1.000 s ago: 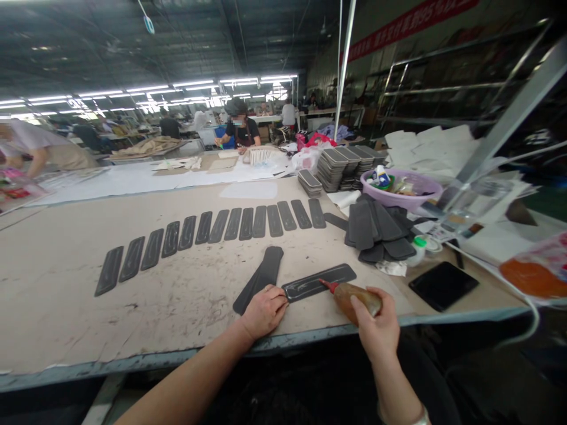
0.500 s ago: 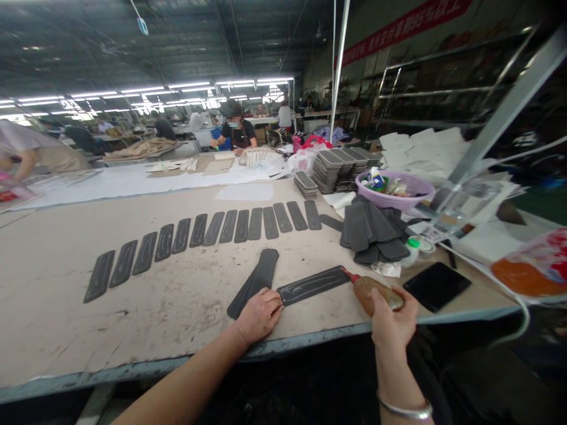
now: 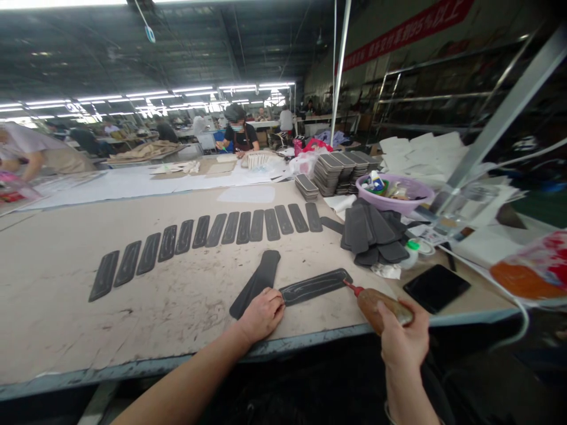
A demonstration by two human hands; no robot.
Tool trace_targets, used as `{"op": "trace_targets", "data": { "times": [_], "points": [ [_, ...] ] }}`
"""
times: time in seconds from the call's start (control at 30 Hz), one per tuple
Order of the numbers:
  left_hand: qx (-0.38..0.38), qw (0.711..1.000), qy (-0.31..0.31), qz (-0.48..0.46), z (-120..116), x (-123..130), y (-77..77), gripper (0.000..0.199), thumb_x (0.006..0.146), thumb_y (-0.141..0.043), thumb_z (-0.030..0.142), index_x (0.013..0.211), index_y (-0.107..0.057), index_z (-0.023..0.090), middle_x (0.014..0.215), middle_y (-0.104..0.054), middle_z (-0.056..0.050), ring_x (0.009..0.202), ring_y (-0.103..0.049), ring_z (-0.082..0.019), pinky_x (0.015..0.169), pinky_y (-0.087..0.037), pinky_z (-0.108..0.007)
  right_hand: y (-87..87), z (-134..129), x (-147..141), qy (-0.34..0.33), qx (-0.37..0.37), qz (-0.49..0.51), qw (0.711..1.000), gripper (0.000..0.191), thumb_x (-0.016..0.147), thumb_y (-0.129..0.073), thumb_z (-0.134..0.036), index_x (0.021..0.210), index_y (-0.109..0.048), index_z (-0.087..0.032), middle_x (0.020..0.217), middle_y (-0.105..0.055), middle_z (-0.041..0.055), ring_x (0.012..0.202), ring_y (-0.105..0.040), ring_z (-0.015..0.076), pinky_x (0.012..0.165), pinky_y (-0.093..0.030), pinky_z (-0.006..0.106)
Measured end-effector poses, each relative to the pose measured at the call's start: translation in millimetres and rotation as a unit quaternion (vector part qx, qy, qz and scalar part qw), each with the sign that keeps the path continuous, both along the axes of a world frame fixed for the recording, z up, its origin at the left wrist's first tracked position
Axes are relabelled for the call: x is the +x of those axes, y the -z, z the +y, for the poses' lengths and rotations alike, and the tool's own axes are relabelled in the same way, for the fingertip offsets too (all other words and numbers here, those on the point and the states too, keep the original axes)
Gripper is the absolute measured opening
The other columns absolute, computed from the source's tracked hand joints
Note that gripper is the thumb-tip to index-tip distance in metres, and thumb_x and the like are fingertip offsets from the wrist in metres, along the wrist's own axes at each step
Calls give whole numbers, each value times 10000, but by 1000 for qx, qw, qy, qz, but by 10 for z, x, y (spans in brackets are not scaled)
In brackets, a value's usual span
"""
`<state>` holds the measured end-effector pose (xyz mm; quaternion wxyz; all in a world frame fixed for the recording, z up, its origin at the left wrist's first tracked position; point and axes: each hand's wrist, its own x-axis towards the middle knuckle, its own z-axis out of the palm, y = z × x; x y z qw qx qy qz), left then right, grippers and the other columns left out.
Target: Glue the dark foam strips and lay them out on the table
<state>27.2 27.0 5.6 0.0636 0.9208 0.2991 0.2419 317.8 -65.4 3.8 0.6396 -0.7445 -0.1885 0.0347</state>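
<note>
My right hand [image 3: 403, 336] is wrapped round a brownish squeeze glue bottle [image 3: 381, 308] with a red nozzle. The nozzle tip is at the right end of a dark grey rounded strip [image 3: 314, 285], which bears shiny glue lines along its length. At the strip's left end, my left hand [image 3: 262, 313] has its fingers curled together and holds it against the table. Two or so plain dark strips [image 3: 259, 277] lie overlapped just beyond that hand, partly hidden by it. An arc of several similar strips [image 3: 243, 227] with glue lines runs across the table.
To the right lie a heap of dark strips [image 3: 372, 230], a green-capped jar [image 3: 411, 252] and a black tablet-like slab [image 3: 437, 287]. Behind are a purple basin [image 3: 396, 203], stacked grey pieces [image 3: 330, 176] and a metal post [image 3: 500, 118]. A co-worker [image 3: 241, 133] sits across the table.
My right hand and the glue bottle have shifted slightly right and toward me, the nozzle now lower at the strip's right end. My left hand stays on the strip.
</note>
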Motion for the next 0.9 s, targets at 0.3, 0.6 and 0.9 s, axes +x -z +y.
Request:
{"op": "trace_targets", "data": {
  "times": [0.3,0.6,0.9],
  "points": [
    [10,1000,-3,9,7,15,-22,123,872,-478,144,845,-597,160,877,-599,-62,842,-548,-181,825,-491,-349,-98,-34,-81,-27,48,54,997,573,584,-768,-484,1035,-592,-178,897,-580,36,789,-567,233,701,-504,380],
    [5,1000,-3,11,2,12,-38,137,884,-461,149,852,-594,156,892,-594,-65,847,-536,-182,825,-491,-347,-199,-6,20,38,90,90,991,581,538,-798,-435,1022,-600,-182,867,-571,27,772,-570,231,741,-500,406],
    [-3,1000,-2,9,-3,12,-42,149,891,-450,155,867,-597,158,890,-590,-72,862,-544,-186,817,-497,-351,-161,-32,8,22,47,107,993,560,541,-796,-440,1000,-604,-182,805,-571,18,709,-565,223,607,-498,348]
  ]
}}
